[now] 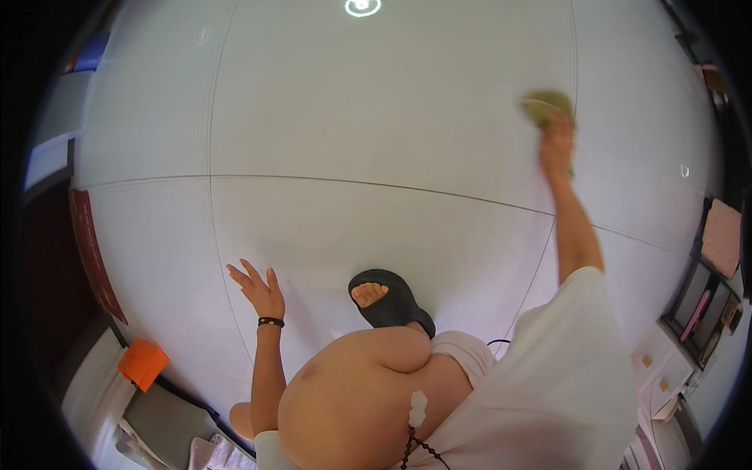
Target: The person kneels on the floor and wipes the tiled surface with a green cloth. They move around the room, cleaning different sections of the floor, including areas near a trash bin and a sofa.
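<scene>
A yellow-green cloth (pixel 539 107), blurred, is held in my right hand (pixel 557 147), with that arm stretched out to the far right. Beneath it lies the glossy white tiled floor (pixel 376 135), near a tile joint. Whether the cloth presses on the floor is hard to tell. My left hand (pixel 258 291) holds nothing, its fingers spread above the tiles at the lower left; a dark beaded bracelet (pixel 271 322) circles that wrist. One foot in a black slipper (pixel 393 302) rests on the floor between the two arms, in front of my bent knee.
An orange box-like object (pixel 143 363) and a grey seat or cushion (pixel 167 414) stand at lower left. A dark red mat or panel edge (pixel 97 255) borders the floor on the left. On the right are white drawers (pixel 662 364) and a dark-framed rack (pixel 699 311).
</scene>
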Motion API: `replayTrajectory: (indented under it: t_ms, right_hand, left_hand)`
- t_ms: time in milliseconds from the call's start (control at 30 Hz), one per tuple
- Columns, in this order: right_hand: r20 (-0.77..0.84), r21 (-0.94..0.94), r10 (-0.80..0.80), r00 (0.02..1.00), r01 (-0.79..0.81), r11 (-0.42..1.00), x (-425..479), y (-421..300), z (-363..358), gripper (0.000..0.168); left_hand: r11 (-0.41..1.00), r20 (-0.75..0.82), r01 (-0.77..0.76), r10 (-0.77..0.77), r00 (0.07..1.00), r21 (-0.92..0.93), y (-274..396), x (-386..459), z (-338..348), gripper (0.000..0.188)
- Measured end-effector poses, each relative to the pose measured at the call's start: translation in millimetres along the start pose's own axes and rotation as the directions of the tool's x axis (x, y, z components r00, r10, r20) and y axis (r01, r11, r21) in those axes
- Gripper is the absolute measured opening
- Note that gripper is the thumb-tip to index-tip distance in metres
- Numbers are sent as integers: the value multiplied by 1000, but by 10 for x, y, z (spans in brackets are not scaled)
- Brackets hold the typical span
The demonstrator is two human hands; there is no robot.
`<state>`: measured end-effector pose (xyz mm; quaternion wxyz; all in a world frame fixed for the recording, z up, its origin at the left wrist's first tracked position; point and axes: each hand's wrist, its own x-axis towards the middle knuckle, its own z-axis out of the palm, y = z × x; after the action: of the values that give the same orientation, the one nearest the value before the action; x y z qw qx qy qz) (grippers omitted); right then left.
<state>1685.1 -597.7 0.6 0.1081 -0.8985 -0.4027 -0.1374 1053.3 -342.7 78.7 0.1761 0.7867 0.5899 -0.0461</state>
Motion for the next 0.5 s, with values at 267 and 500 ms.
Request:
replayTrajectory:
  t_ms: [267, 500]
  right_hand:
    - [-152, 298, 56, 987, -9, 955, -89, -1317, 101, 24]
    - [266, 611, -619, 739, 368, 701, -610, -3886, -23, 64]
  left_hand:
    - [992, 23, 127, -127, 992, -5, -244, -157, 190, 67]
    - [992, 67, 124, -123, 990, -19, -346, -190, 395, 65]
